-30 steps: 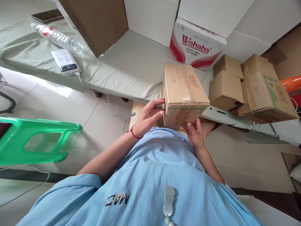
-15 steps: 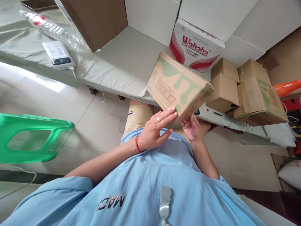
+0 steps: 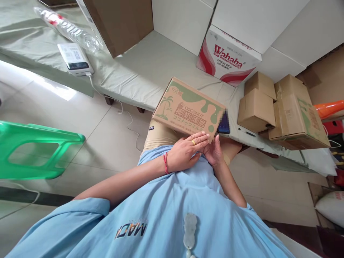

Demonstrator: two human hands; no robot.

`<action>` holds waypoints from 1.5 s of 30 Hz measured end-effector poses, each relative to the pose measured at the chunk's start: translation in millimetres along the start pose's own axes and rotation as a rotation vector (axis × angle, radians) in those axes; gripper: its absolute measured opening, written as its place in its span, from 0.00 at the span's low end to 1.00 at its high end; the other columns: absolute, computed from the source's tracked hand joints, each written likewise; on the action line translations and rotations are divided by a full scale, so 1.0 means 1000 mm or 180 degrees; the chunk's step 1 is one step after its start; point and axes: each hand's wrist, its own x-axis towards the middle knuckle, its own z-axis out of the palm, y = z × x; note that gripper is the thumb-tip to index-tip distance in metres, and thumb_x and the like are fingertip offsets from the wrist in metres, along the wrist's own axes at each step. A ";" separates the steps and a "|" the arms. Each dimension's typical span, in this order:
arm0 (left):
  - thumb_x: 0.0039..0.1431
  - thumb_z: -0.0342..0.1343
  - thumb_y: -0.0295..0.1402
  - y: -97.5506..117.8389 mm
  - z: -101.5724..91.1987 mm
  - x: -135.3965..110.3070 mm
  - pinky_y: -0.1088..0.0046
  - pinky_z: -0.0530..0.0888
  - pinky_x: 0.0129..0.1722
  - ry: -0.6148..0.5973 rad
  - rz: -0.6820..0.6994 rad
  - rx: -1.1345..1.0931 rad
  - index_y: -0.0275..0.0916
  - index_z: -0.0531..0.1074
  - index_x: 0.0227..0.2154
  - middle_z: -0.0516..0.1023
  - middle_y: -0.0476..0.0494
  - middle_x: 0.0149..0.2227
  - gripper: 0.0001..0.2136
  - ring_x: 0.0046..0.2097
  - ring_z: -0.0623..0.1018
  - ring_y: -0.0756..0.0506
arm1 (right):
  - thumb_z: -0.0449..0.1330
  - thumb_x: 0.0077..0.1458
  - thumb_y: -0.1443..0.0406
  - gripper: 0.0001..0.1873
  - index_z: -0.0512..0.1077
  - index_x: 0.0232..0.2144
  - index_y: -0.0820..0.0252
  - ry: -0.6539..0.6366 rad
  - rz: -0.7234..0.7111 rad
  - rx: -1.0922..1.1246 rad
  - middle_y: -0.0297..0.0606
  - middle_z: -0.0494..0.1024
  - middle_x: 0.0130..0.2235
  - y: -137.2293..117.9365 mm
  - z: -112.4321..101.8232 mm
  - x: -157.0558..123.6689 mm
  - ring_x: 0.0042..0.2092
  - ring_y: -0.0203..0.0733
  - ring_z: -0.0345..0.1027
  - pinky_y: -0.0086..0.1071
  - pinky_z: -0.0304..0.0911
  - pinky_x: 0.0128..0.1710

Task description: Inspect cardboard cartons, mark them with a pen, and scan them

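Observation:
A brown cardboard box [image 3: 185, 111] with green print and the word COCONUT lies across my lap, tilted at an angle, its printed face upward. My left hand [image 3: 186, 152], wearing a ring and a red cord bracelet, presses its fingers over the box's near right corner. At that same corner my right hand [image 3: 213, 152] holds from beside and below, thumb up; its fingertips are partly hidden. Just right of the box, a dark phone [image 3: 224, 127] lies on the cloth-covered bench [image 3: 158, 64].
On the bench stand a Wahaha carton [image 3: 228, 57], several brown boxes [image 3: 256, 109] at right, a large brown box [image 3: 120, 21], a power bank [image 3: 75, 59] with a cable and a plastic bottle [image 3: 70, 30]. A green stool [image 3: 67, 139] stands at left.
The box has come down and left toward my lap and turned, its printed face now fully visible. Both hands stay at its near right corner. The phone beside it is now more exposed.

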 end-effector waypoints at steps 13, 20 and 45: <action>0.72 0.59 0.28 -0.016 -0.018 -0.023 0.50 0.81 0.62 0.1470 -0.0145 -0.0167 0.43 0.81 0.52 0.84 0.36 0.61 0.11 0.62 0.82 0.37 | 0.76 0.55 0.54 0.28 0.76 0.56 0.47 -0.0101 -0.0172 -0.0181 0.33 0.86 0.58 -0.002 0.005 0.005 0.62 0.53 0.80 0.55 0.82 0.59; 0.65 0.62 0.33 -0.050 -0.042 -0.044 0.75 0.71 0.28 0.3212 -0.1876 -0.0199 0.39 0.76 0.59 0.81 0.37 0.56 0.20 0.32 0.73 0.51 | 0.76 0.53 0.54 0.29 0.77 0.56 0.49 0.0066 -0.0147 -0.0187 0.36 0.87 0.56 -0.003 0.000 0.006 0.59 0.56 0.83 0.63 0.79 0.61; 0.69 0.58 0.28 0.046 -0.072 -0.031 0.77 0.77 0.27 0.1871 -0.0565 -0.0008 0.43 0.76 0.65 0.80 0.34 0.67 0.23 0.20 0.71 0.58 | 0.64 0.52 0.26 0.50 0.75 0.62 0.54 -0.0028 0.0297 -0.0352 0.50 0.87 0.51 -0.043 -0.028 -0.001 0.50 0.60 0.85 0.57 0.82 0.51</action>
